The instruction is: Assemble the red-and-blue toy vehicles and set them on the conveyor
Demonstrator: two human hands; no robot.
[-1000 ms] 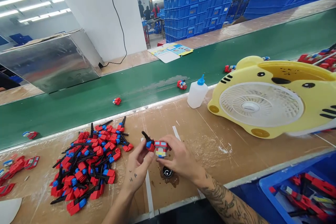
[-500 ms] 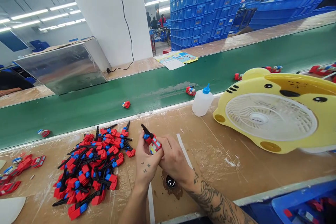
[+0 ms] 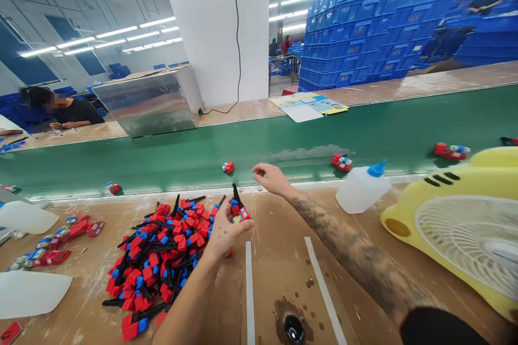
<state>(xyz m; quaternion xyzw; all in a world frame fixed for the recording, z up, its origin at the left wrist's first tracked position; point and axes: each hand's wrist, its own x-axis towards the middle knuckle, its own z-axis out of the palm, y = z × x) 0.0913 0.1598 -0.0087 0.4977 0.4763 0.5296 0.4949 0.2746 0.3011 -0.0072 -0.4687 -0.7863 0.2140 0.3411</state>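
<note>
My left hand (image 3: pixel 224 232) is closed around a small red and blue plastic toy part (image 3: pixel 242 212) with a black rod sticking up. White and yellow patches show on that part. My right hand (image 3: pixel 273 179) is stretched out over the near edge of the green conveyor belt (image 3: pixel 279 145), fingers loosely bent and apart, holding nothing. Left of its fingertips, a small red and white toy piece (image 3: pixel 229 167) lies on the belt. Beside my left forearm is a heap of red and blue parts with black rods (image 3: pixel 162 248).
A white bottle with a blue cap (image 3: pixel 363 188) and a yellow animal-shaped fan (image 3: pixel 404 226) stand at right. A small dark cup (image 3: pixel 294 328) sits between two white strips. More assembled pieces (image 3: pixel 52 245) lie at left. Across the belt, a person (image 3: pixel 76 110) sits working.
My right hand has left the toy part and reached forward to the belt. My left hand still holds the part. The view has turned left.
</note>
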